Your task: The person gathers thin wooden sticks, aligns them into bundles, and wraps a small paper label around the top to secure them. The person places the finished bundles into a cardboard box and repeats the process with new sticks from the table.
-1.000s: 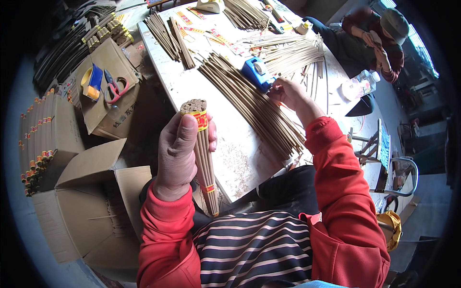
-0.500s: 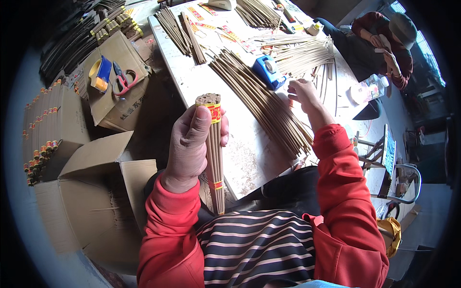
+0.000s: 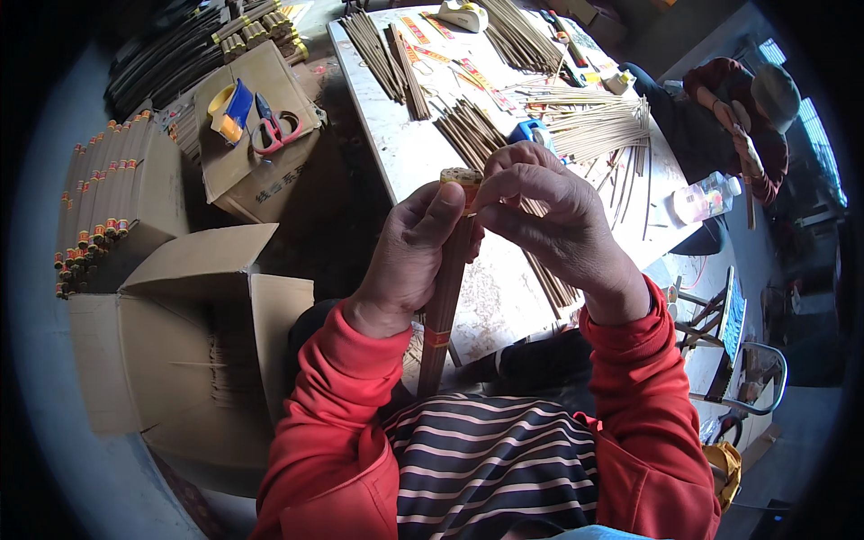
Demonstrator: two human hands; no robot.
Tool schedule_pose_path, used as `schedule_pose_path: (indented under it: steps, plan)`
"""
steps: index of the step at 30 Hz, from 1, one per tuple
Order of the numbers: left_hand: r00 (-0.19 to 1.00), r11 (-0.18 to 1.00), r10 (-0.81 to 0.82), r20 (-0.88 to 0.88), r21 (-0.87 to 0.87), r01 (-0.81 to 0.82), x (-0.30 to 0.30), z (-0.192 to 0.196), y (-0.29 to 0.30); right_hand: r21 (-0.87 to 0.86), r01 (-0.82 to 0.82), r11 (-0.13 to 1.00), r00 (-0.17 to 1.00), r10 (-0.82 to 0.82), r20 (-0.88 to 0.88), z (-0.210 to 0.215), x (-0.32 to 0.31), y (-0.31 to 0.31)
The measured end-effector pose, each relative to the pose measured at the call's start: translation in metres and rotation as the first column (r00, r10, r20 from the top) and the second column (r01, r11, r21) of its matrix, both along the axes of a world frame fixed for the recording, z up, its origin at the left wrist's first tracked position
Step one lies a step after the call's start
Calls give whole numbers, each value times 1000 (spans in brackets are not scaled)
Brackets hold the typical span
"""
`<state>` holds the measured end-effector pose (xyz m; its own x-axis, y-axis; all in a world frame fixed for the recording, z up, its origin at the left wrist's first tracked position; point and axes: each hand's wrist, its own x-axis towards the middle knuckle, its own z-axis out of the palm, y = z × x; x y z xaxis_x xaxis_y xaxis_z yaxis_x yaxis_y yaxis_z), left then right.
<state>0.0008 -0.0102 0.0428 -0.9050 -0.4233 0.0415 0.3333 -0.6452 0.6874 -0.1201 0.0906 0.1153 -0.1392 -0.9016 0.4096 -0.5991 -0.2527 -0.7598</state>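
My left hand [image 3: 409, 256] grips a long bundle of brown sticks [image 3: 444, 306], held upright in front of my chest, with a red band low on it. My right hand [image 3: 553, 211] has its fingers curled on the top end of the same bundle, where the stick tips show pale. Both sleeves are red. Behind my hands on the white table [image 3: 405, 148] lies a loose heap of brown sticks [image 3: 477, 135] next to a blue tape dispenser [image 3: 529, 133].
An open cardboard box [image 3: 193, 351] stands at my left. Behind it a closed box [image 3: 256, 135] carries red scissors and tape rolls. Banded stick bundles [image 3: 103, 198] are stacked far left. Another person [image 3: 742, 126] sits across the table by a plastic bottle [image 3: 706, 196].
My right hand left the sticks on the table and came over to the top of the bundle. My left hand raised the bundle slightly nearer to me.
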Motion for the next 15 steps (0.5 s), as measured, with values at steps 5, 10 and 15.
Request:
schedule_pose_path:
  steps: [5, 10, 15]
  plan:
    - [999, 998, 13, -32, 67, -11, 2, -7, -3, 29, 18, 999, 1000, -17, -13, -5, -1, -5]
    - [998, 994, -9, -61, 108, 15, 3, -6, -4, -4, 41, 999, 980, -41, -196, -7, 0, -10]
    - [1000, 996, 14, -26, 83, -12, 5, -3, -6, -58, -34, 998, 995, 29, -92, -4, -6, -7]
